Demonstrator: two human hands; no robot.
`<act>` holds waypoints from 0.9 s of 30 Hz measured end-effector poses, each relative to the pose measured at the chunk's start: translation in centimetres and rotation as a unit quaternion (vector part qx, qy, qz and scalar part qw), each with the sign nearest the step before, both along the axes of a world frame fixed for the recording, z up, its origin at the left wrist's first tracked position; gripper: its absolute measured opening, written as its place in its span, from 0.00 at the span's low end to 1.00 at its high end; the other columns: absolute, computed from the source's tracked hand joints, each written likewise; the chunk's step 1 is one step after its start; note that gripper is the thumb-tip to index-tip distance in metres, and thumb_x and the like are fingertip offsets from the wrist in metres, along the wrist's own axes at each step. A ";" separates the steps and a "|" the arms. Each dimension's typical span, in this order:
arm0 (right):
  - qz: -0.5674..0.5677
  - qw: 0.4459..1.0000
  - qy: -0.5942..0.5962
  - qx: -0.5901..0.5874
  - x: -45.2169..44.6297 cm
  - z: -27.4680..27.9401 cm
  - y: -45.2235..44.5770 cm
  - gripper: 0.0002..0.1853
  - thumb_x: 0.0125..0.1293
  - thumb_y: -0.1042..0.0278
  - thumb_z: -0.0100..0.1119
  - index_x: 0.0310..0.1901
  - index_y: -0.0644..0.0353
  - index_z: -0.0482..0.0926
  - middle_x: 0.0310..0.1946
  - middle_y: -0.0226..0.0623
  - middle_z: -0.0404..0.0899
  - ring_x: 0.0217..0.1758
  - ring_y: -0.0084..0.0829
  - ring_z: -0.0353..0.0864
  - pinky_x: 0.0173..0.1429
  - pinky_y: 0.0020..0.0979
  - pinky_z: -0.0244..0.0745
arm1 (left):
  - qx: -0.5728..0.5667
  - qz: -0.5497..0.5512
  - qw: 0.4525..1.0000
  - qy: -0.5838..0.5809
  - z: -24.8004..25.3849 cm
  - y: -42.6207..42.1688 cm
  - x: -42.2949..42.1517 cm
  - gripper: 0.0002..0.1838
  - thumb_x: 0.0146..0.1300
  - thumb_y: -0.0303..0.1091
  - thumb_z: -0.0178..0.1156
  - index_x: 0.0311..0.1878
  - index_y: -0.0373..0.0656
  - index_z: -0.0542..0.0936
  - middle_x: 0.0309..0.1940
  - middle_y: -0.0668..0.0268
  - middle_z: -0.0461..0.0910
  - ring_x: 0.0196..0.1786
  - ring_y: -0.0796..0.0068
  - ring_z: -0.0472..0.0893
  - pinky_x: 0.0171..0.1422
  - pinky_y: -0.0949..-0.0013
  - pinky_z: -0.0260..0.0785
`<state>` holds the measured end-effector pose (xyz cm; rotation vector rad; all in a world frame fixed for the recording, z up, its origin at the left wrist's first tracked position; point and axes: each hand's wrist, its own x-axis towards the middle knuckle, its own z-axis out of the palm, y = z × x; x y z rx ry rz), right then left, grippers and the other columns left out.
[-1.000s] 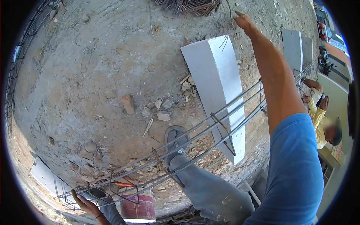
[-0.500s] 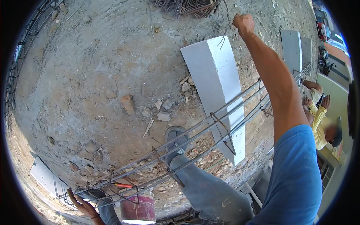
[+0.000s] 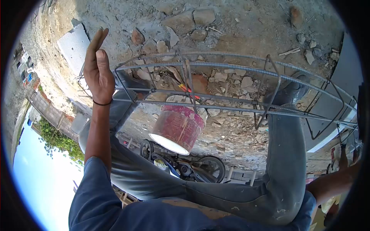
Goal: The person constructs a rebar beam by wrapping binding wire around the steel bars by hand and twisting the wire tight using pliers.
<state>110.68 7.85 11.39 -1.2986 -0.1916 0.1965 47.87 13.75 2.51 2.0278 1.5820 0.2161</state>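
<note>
My left hand [image 3: 101, 79], with a dark band at the wrist, is raised beside the left end of a long rebar cage [image 3: 227, 104]. Its fingers are straight and together, the thumb apart, and nothing shows in it. Thin bent stirrups [image 3: 275, 90] join the cage's long bars. My right forearm [image 3: 335, 183] runs off the right edge, so that hand is out of sight. Under the cage, between my legs, stands a maroon bucket [image 3: 179, 125]. A tool with red-orange and yellow handles [image 3: 189, 91] shows beside it, partly behind the bars.
My shoe [image 3: 289, 89] rests on the ground under the cage. Stones [image 3: 181, 23] and rubble [image 3: 239, 134] cover the ground. A pale slab [image 3: 75, 46] lies at the left, a grey block [image 3: 343, 77] at the right. A motorcycle [image 3: 185, 167] stands behind me.
My view has swung toward the left end of the cage. The outstretched right arm with its closed hand has left the middle of the view; my left hand shows larger, still open.
</note>
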 end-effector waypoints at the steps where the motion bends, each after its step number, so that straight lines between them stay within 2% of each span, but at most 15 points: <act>1: 0.066 0.993 -0.099 0.000 -3.5 -1.0 -1.5 0.22 0.74 0.67 0.52 0.60 0.78 0.70 0.62 0.58 0.72 0.66 0.47 0.73 0.72 0.43 0.69 | 0.027 -0.041 0.999 -0.006 0.1 0.9 -1.2 0.29 0.80 0.49 0.40 0.68 0.33 0.70 0.63 0.52 0.77 0.70 0.61 0.71 0.77 0.55 0.56; 2: 0.198 0.960 -0.197 -0.026 -6.0 -2.1 -2.6 0.22 0.75 0.66 0.52 0.60 0.77 0.71 0.63 0.57 0.72 0.66 0.47 0.73 0.71 0.43 0.69 | 0.029 -0.039 0.999 0.000 0.4 1.6 -2.8 0.29 0.80 0.50 0.40 0.68 0.33 0.71 0.63 0.52 0.77 0.71 0.61 0.71 0.77 0.55 0.56; 6: 0.293 0.917 -0.266 -0.051 -10.5 1.2 -3.0 0.22 0.76 0.64 0.51 0.61 0.74 0.72 0.65 0.57 0.71 0.68 0.46 0.72 0.71 0.43 0.69 | 0.075 -0.026 0.997 -0.016 0.9 3.7 -8.2 0.24 0.79 0.47 0.45 0.65 0.40 0.76 0.59 0.59 0.82 0.59 0.75 0.79 0.66 0.68 0.67; 8: 0.406 0.822 -0.387 -0.094 -11.5 4.7 -2.7 0.23 0.77 0.60 0.50 0.62 0.71 0.73 0.67 0.58 0.69 0.72 0.45 0.68 0.70 0.43 0.69 | 0.085 -0.021 0.995 -0.039 2.3 4.3 -9.0 0.24 0.79 0.47 0.47 0.65 0.40 0.76 0.58 0.60 0.82 0.58 0.76 0.78 0.64 0.69 0.68; 9: 0.408 0.815 -0.405 -0.071 -13.6 6.0 -2.3 0.23 0.77 0.60 0.50 0.62 0.71 0.73 0.67 0.58 0.69 0.72 0.45 0.68 0.70 0.43 0.69 | 0.079 -0.028 0.995 -0.052 3.4 4.6 -9.0 0.24 0.78 0.47 0.48 0.64 0.40 0.77 0.58 0.60 0.82 0.58 0.76 0.78 0.63 0.71 0.69; 11: 0.448 0.809 -0.373 -0.072 -19.4 7.8 -2.7 0.25 0.76 0.57 0.51 0.63 0.72 0.72 0.67 0.58 0.69 0.72 0.47 0.67 0.71 0.46 0.66 | 0.012 0.013 0.989 -0.148 6.3 4.6 -8.3 0.22 0.76 0.46 0.54 0.63 0.39 0.78 0.55 0.62 0.83 0.59 0.76 0.78 0.62 0.73 0.69; 12: 0.459 0.805 -0.370 -0.066 -22.1 8.5 -3.1 0.26 0.76 0.56 0.52 0.63 0.72 0.72 0.67 0.58 0.69 0.73 0.47 0.67 0.72 0.46 0.65 | -0.022 0.004 0.985 -0.168 7.4 4.5 -8.3 0.24 0.79 0.45 0.45 0.66 0.37 0.75 0.57 0.56 0.82 0.65 0.68 0.76 0.75 0.62 0.61; 15: 0.597 0.740 -0.290 -0.107 -28.8 10.3 -5.0 0.23 0.79 0.63 0.43 0.64 0.75 0.71 0.62 0.59 0.74 0.61 0.42 0.77 0.68 0.42 0.69 | -0.122 -0.030 0.947 -0.294 10.4 3.6 -8.9 0.27 0.75 0.45 0.54 0.70 0.38 0.70 0.62 0.53 0.78 0.66 0.62 0.76 0.73 0.59 0.65; 17: 0.629 0.696 -0.330 -0.110 -33.5 11.8 -5.0 0.23 0.78 0.64 0.47 0.64 0.74 0.71 0.59 0.59 0.77 0.54 0.40 0.81 0.63 0.41 0.72 | -0.011 -0.073 0.955 -0.289 13.0 2.7 -8.8 0.31 0.72 0.43 0.59 0.73 0.39 0.65 0.67 0.52 0.72 0.65 0.59 0.77 0.71 0.58 0.67; 19: 0.571 0.740 -0.331 -0.133 -38.1 13.7 -6.5 0.21 0.76 0.60 0.52 0.61 0.69 0.74 0.48 0.58 0.84 0.43 0.40 0.87 0.51 0.37 0.79 | 0.076 -0.112 0.952 -0.275 15.2 1.9 -8.9 0.37 0.68 0.41 0.64 0.76 0.40 0.61 0.71 0.51 0.67 0.64 0.56 0.78 0.69 0.57 0.70; 20: 0.589 0.693 -0.386 -0.153 -38.9 14.9 -6.7 0.21 0.75 0.62 0.52 0.61 0.71 0.73 0.42 0.55 0.86 0.39 0.40 0.88 0.50 0.38 0.80 | 0.135 -0.142 0.940 -0.280 16.1 1.6 -9.0 0.42 0.64 0.39 0.67 0.77 0.43 0.58 0.74 0.51 0.61 0.63 0.54 0.78 0.66 0.57 0.73; 21: 0.582 0.691 -0.400 -0.153 -40.0 16.3 -7.3 0.21 0.75 0.62 0.52 0.61 0.71 0.73 0.42 0.55 0.86 0.39 0.40 0.88 0.50 0.38 0.80 | 0.196 -0.172 0.923 -0.284 17.0 1.3 -9.2 0.47 0.60 0.38 0.70 0.79 0.47 0.55 0.77 0.50 0.55 0.62 0.52 0.79 0.62 0.57 0.76; 24: 0.655 0.686 -0.296 -0.113 -43.5 20.3 -9.9 0.21 0.74 0.66 0.53 0.60 0.75 0.72 0.40 0.58 0.85 0.38 0.42 0.89 0.49 0.40 0.83 | 0.168 -0.134 0.925 -0.314 19.5 -0.5 -9.8 0.48 0.58 0.33 0.71 0.79 0.52 0.56 0.79 0.53 0.51 0.59 0.53 0.80 0.55 0.59 0.80; 25: 0.649 0.688 -0.305 -0.114 -44.6 21.7 -11.1 0.21 0.74 0.66 0.53 0.60 0.75 0.72 0.40 0.58 0.85 0.38 0.42 0.89 0.49 0.40 0.83 | 0.175 -0.140 0.921 -0.320 20.0 -1.0 -9.9 0.48 0.58 0.33 0.71 0.79 0.52 0.56 0.79 0.53 0.51 0.59 0.53 0.80 0.55 0.59 0.80; 27: 0.640 0.734 -0.217 -0.063 -47.1 23.9 -13.4 0.21 0.74 0.67 0.53 0.59 0.77 0.72 0.40 0.61 0.85 0.37 0.44 0.88 0.48 0.41 0.83 | 0.246 -0.187 0.908 -0.283 20.8 -1.4 -9.9 0.39 0.60 0.32 0.69 0.74 0.54 0.65 0.74 0.55 0.63 0.55 0.57 0.83 0.52 0.62 0.81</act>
